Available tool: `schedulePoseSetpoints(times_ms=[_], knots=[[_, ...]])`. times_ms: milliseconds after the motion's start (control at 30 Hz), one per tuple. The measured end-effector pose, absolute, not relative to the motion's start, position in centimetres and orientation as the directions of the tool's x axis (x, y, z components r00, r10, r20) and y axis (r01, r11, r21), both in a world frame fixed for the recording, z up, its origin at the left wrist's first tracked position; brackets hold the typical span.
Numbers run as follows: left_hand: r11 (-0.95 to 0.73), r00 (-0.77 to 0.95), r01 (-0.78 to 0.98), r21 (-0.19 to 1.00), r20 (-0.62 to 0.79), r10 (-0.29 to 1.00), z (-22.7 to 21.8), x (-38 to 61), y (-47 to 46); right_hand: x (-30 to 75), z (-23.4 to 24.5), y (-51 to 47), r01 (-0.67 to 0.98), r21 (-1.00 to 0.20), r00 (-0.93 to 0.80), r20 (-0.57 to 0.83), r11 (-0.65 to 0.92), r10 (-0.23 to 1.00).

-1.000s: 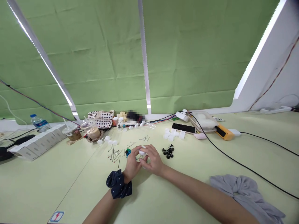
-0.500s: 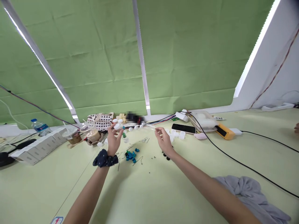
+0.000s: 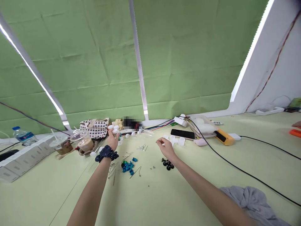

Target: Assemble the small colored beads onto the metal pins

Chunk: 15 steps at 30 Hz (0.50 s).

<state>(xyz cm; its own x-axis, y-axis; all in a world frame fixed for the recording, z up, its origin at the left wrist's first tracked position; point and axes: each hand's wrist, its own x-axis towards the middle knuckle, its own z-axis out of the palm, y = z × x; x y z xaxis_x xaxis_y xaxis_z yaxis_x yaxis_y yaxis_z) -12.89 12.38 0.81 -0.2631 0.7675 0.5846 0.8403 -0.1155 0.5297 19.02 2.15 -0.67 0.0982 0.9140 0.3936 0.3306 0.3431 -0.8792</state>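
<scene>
My left hand [image 3: 113,140] reaches to the back of the table, its fingers curled about a white round cap [image 3: 115,130] among several similar caps. Small green and blue parts sit right beside its thumb. My right hand [image 3: 166,147] hovers over the middle of the table with thumb and fingertips pinched; whatever is between them, if anything, is too small to make out. Clear thin strips [image 3: 148,132] lie beyond it. Below it are black round-headed parts [image 3: 168,164], partly under the wrist. Shiny blue parts [image 3: 127,166] form a pile nearer me, with bent metal rods [image 3: 113,176] around them.
A phone [image 3: 182,134], more white caps [image 3: 181,142] and a yellow device [image 3: 224,137] stand back right. A black cable [image 3: 218,157] crosses the right side. Drink cups [image 3: 84,142] and white boxes [image 3: 28,157] are left. Grey cloth [image 3: 249,197] lies front right. Another person's hand [image 3: 297,124] shows far right.
The view has shifted slightly. My right hand has drawn back from the clear strips, towards me and to the right. My left hand stays by the white caps. An orange object now shows at far right.
</scene>
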Motion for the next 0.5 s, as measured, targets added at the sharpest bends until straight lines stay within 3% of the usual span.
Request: schedulePoseSetpoints(times_ms=[333,500], knots=[[-0.394,-0.093,0.703,0.592,0.626,0.774,0.2,-14.2,10.1,19.4,-1.3,2.3,0.339,-0.892,0.072,0.343,0.301,0.936],[-0.248,-0.078,0.82,0.515,0.531,0.844,-0.7,-15.7,9.7,19.7,-1.7,2.7,0.459,-0.842,0.013,0.324,0.282,0.946]])
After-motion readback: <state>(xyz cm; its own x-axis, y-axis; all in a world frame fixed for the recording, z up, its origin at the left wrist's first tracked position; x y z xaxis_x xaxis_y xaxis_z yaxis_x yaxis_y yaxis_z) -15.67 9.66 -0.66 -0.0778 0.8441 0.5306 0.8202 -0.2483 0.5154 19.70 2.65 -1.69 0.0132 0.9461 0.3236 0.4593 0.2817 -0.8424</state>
